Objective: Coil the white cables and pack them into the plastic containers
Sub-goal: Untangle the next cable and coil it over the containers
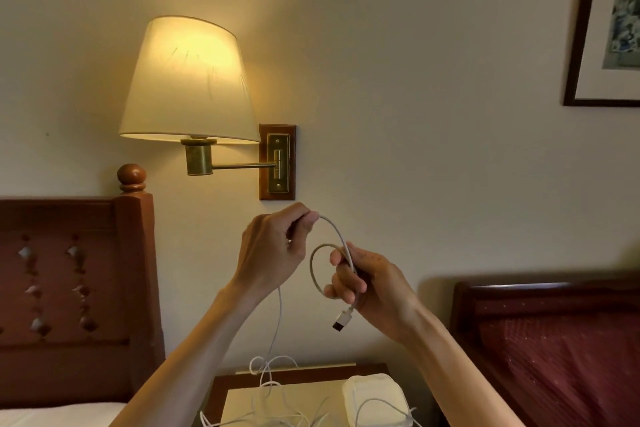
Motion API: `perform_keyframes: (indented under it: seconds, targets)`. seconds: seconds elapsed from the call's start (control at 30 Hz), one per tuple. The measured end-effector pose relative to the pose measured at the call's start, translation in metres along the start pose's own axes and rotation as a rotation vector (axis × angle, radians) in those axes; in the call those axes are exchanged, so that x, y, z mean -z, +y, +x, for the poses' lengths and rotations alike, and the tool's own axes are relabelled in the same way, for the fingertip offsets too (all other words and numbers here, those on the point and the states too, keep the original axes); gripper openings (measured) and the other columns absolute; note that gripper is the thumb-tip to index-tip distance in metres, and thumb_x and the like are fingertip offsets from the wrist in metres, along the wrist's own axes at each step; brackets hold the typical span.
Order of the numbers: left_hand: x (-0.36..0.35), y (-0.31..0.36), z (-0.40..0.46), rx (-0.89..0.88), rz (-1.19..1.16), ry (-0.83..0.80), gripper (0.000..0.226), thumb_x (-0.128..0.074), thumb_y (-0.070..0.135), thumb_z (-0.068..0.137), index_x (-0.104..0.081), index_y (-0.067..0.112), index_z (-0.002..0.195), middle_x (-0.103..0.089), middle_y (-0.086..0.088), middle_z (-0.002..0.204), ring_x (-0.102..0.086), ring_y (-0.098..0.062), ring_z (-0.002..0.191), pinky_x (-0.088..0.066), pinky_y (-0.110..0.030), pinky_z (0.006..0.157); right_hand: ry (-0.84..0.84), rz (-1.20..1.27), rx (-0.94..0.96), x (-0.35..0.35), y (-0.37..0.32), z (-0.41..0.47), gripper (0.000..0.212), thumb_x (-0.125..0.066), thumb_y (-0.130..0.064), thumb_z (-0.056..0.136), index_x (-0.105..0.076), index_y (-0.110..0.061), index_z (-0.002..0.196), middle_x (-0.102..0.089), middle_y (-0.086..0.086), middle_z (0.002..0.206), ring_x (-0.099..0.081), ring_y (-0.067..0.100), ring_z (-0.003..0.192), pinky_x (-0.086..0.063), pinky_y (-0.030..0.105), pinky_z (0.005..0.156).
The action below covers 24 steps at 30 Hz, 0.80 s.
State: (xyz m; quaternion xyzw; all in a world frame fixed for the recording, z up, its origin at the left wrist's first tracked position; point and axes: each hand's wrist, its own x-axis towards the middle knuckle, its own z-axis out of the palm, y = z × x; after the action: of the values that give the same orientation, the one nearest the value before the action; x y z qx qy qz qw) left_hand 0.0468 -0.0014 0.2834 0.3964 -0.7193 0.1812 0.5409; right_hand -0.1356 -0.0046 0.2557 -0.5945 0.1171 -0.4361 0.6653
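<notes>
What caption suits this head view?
Left hand and right hand coil a white cable above a nightstand.

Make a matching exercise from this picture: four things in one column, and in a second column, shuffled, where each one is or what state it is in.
Things
1. wall lamp
2. USB plug
3. plastic container
4. framed picture

Places or states
A. on the bedside table
B. top right, on the wall
C. switched on, glowing
D. hanging below the right hand

Pairs: 1-C, 2-D, 3-A, 4-B
</notes>
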Motion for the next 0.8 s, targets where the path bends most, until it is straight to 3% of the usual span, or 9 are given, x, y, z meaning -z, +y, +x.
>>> perform_keyframes:
  seconds: [0.1, 0.27, 0.4, 0.5, 0.6, 0.67, 0.73, 0.8]
  targets:
    - [-0.007, -0.004, -0.004, 0.061, -0.039, 0.009, 0.025, -0.05, 0.033, 0.1, -0.058, 0.026, 0.078, -0.052, 0.014, 0.058, -0.053, -0.008, 0.053, -0.038, -0.02, 0.051, -0.038, 0.211, 0.014, -0.005, -0.003, -0.002, 0.035, -0.037, -0.025, 0.102, -0.061, -0.01, 0.08, -0.04, 0.001, 0.055, -0.046, 0.015, 0.053, -0.047, 0.031, 0.07]
    - [-0.013, -0.013, -0.01, 0.09, -0.122, -0.042, 0.033, -0.046, 0.041, 0.1, -0.059, 0.02, 0.077, -0.057, 0.01, 0.063, -0.056, -0.011, 0.058, -0.041, -0.021, 0.054, -0.027, 0.309, 0.006, -0.009, -0.017, -0.001, 0.034, -0.037, -0.025, 0.102, -0.053, -0.011, 0.075, -0.051, 0.009, 0.072, -0.054, 0.02, 0.067, -0.05, 0.032, 0.07]
    - [-0.02, -0.024, -0.022, 0.176, -0.238, -0.109, 0.037, -0.045, 0.041, 0.097, -0.053, 0.019, 0.069, -0.05, 0.008, 0.058, -0.047, -0.01, 0.054, -0.034, -0.015, 0.054, 0.078, 0.224, 0.046, -0.009, -0.034, 0.005, 0.029, -0.038, -0.022, 0.103, -0.053, -0.012, 0.08, -0.044, -0.004, 0.055, -0.035, 0.006, 0.043, -0.035, 0.018, 0.043]
    - [-0.026, -0.035, -0.038, 0.238, -0.363, -0.165, 0.034, -0.043, 0.032, 0.1, -0.052, 0.019, 0.07, -0.047, 0.012, 0.061, -0.043, -0.006, 0.058, -0.035, -0.02, 0.058, 0.102, 0.233, 0.046, -0.007, -0.046, 0.009, 0.029, -0.036, -0.019, 0.104, -0.053, -0.011, 0.083, -0.028, -0.008, 0.047, -0.028, 0.005, 0.039, -0.029, 0.018, 0.04]
    - [-0.03, -0.047, -0.062, 0.269, -0.431, -0.19, 0.029, -0.043, 0.021, 0.1, -0.052, 0.018, 0.073, -0.045, 0.017, 0.061, -0.038, -0.003, 0.057, -0.032, -0.017, 0.056, 0.112, 0.276, 0.019, 0.0, -0.058, 0.01, 0.031, -0.032, -0.019, 0.105, -0.05, -0.014, 0.079, -0.025, -0.008, 0.05, -0.026, 0.007, 0.041, -0.028, 0.02, 0.042]
    - [-0.034, -0.057, -0.082, 0.338, -0.482, -0.186, 0.026, -0.043, 0.021, 0.1, -0.053, 0.02, 0.076, -0.042, 0.014, 0.06, -0.035, -0.007, 0.054, -0.029, -0.022, 0.051, 0.109, 0.256, 0.008, 0.007, -0.066, 0.01, 0.032, -0.032, -0.02, 0.105, -0.049, -0.014, 0.079, -0.023, -0.009, 0.052, -0.023, 0.006, 0.041, -0.027, 0.02, 0.041]
    - [-0.04, -0.064, -0.101, 0.445, -0.505, -0.175, 0.025, -0.043, 0.025, 0.101, -0.055, 0.024, 0.079, -0.04, 0.007, 0.058, -0.033, -0.015, 0.051, -0.026, -0.037, 0.047, 0.117, 0.238, 0.006, 0.012, -0.07, 0.011, 0.032, -0.033, -0.021, 0.106, -0.051, -0.014, 0.08, -0.023, -0.009, 0.054, -0.023, 0.006, 0.04, -0.027, 0.019, 0.04]
    - [-0.049, -0.059, -0.112, 0.576, -0.471, -0.155, 0.029, -0.044, 0.028, 0.102, -0.056, 0.025, 0.075, -0.042, 0.005, 0.055, -0.036, -0.014, 0.051, -0.029, -0.037, 0.048, 0.132, 0.215, 0.002, 0.013, -0.07, 0.012, 0.031, -0.035, -0.023, 0.105, -0.052, -0.014, 0.081, -0.023, -0.009, 0.054, -0.024, 0.006, 0.041, -0.029, 0.019, 0.041]
